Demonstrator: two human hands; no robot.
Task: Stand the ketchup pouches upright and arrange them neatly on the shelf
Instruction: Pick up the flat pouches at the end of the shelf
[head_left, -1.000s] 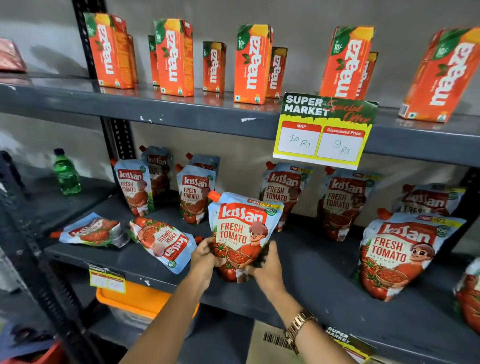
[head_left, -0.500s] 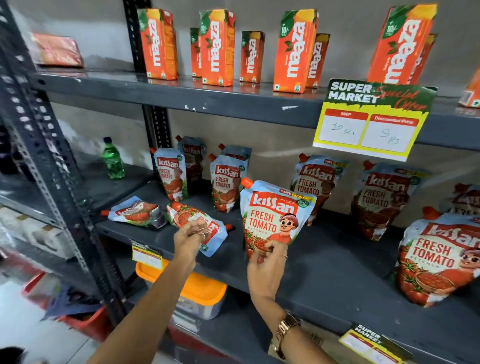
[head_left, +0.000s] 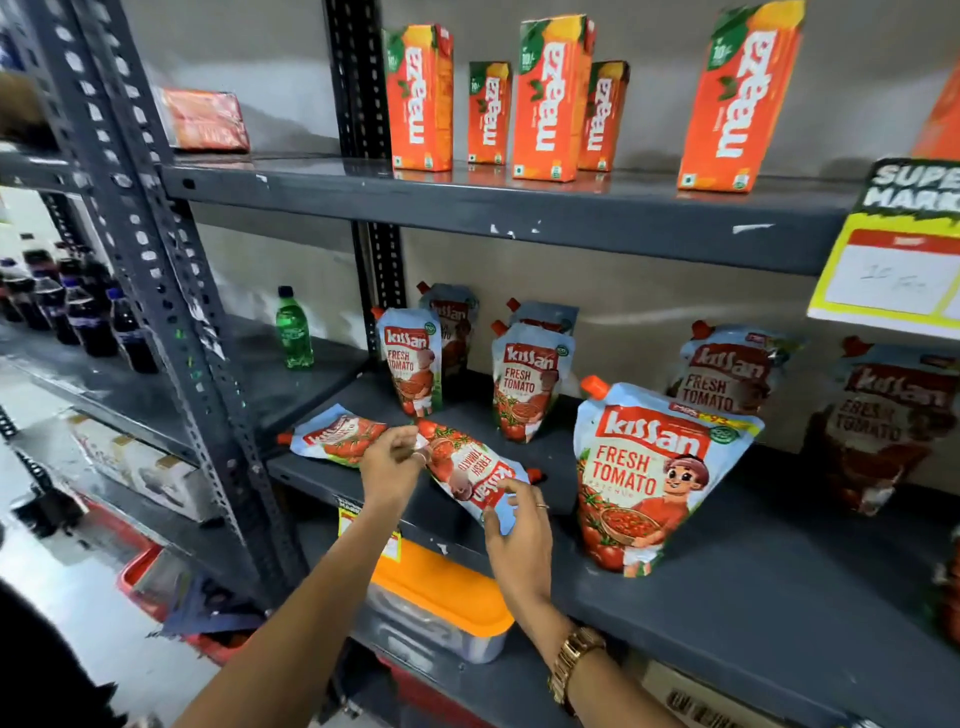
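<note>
As the lying pouch looks soft and slippery, I trust its end seams: my left hand pinches ten o'clock, right hand four.

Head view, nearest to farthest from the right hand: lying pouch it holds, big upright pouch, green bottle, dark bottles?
1. The lying pouch, in the right hand.
2. The big upright pouch, just right.
3. The green bottle, back left.
4. The dark bottles, far left.
</note>
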